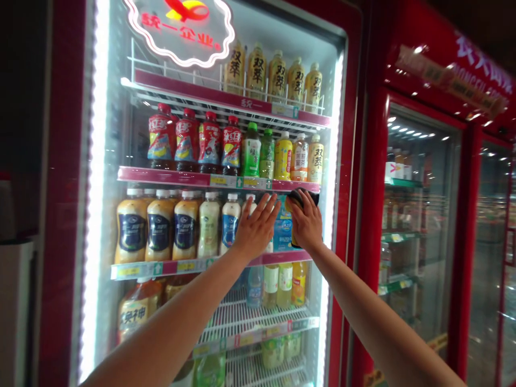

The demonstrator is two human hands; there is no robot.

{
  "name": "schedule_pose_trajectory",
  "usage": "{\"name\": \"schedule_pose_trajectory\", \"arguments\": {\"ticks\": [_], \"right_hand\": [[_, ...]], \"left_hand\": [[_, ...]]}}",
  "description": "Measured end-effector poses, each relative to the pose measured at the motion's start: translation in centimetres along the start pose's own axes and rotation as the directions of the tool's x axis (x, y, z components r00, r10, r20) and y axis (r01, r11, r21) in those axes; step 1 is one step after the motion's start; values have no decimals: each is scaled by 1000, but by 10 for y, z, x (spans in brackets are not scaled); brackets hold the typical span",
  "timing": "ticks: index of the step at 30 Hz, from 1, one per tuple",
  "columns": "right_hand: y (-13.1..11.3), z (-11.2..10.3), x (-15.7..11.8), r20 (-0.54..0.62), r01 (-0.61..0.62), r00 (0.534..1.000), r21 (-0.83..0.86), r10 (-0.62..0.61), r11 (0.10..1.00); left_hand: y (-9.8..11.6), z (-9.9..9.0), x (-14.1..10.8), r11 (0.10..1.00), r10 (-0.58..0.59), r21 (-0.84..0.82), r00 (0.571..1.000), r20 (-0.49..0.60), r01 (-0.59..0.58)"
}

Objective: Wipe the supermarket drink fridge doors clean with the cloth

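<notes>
- Beneath the right hand [307, 220], a dark item [313, 198] is seen, apparently pressed to the glass door [282, 29], poking out past the grip.
- Contact looks made there; how much is done, how much is left, can't be told!
- Right fingers are draped over it; whether it's clasped can't be told.
- And the left hand [256, 226]? Grip released, fingers spread, both arms stretched upward.
</notes>
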State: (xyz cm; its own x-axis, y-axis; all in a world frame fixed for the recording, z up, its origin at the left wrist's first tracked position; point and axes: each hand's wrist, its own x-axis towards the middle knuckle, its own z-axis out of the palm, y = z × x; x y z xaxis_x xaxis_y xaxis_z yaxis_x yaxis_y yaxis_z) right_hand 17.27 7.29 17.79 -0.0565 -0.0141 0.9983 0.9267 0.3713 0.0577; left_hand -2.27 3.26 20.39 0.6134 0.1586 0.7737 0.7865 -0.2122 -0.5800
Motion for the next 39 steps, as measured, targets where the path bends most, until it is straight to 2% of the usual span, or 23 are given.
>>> {"name": "schedule_pose_trajectory", "arguments": {"ticks": [3, 5, 7, 9, 11, 13, 15, 17, 19, 21, 24, 26, 29, 32, 34, 36, 39], "right_hand": [[19, 1, 27, -31, -48, 998, 38, 49, 998], [35, 2, 27, -86, -135, 986, 80, 142, 988], [46, 2, 8, -137, -222, 962, 109, 236, 969], [48, 1, -22, -150, -251, 953, 97, 264, 963], [43, -1, -48, -101, -197, 974, 59, 202, 979], [36, -3, -59, -34, -109, 993, 30, 110, 994], [34, -5, -48, -5, -50, 999, 26, 50, 998], [40, -4, -22, -14, -44, 999, 33, 45, 998], [54, -2, 2, -40, -88, 995, 42, 90, 995], [72, 0, 11, -88, -173, 980, 48, 177, 984], [88, 2, -15, -175, -311, 933, 50, 315, 949], [84, 1, -42, -199, -350, 915, 42, 351, 936], [64, 2, -60, -155, -271, 950, 22, 271, 962], [53, 4, -30, -105, -162, 981, 27, 164, 986], [58, 5, 1, -115, -163, 979, 37, 166, 986], [68, 4, 21, -135, -215, 966, 44, 219, 976], [78, 1, 11, -134, -318, 938, 31, 319, 948]], "left_hand": [[11, 8, 11, 1000, -9, -26, 999, -31, 8], [19, 13, 14, 999, -22, -41, 999, -46, 20], [26, 16, 14, 997, -45, -59, 998, -51, 42], [31, 19, 13, 995, -73, -75, 996, -56, 69], [35, 20, 11, 993, -90, -84, 993, -71, 84], [38, 23, 11, 992, -96, -87, 991, -96, 88], [39, 25, 11, 992, -102, -89, 987, -123, 91], [39, 27, 12, 991, -105, -97, 984, -142, 92], [38, 29, 13, 989, -107, -118, 983, -150, 90], [38, 30, 13, 985, -110, -147, 983, -150, 87], [38, 31, 13, 977, -120, -195, 982, -148, 90], [38, 31, 13, 972, -123, -217, 980, -154, 88], [39, 32, 14, 969, -121, -236, 977, -174, 78], [38, 33, 14, 962, -125, -264, 973, -193, 71], [38, 34, 13, 958, -131, -276, 971, -200, 72], [37, 34, 13, 957, -128, -280, 972, -196, 70], [36, 35, 12, 950, -119, -305, 979, -167, 64]]}}
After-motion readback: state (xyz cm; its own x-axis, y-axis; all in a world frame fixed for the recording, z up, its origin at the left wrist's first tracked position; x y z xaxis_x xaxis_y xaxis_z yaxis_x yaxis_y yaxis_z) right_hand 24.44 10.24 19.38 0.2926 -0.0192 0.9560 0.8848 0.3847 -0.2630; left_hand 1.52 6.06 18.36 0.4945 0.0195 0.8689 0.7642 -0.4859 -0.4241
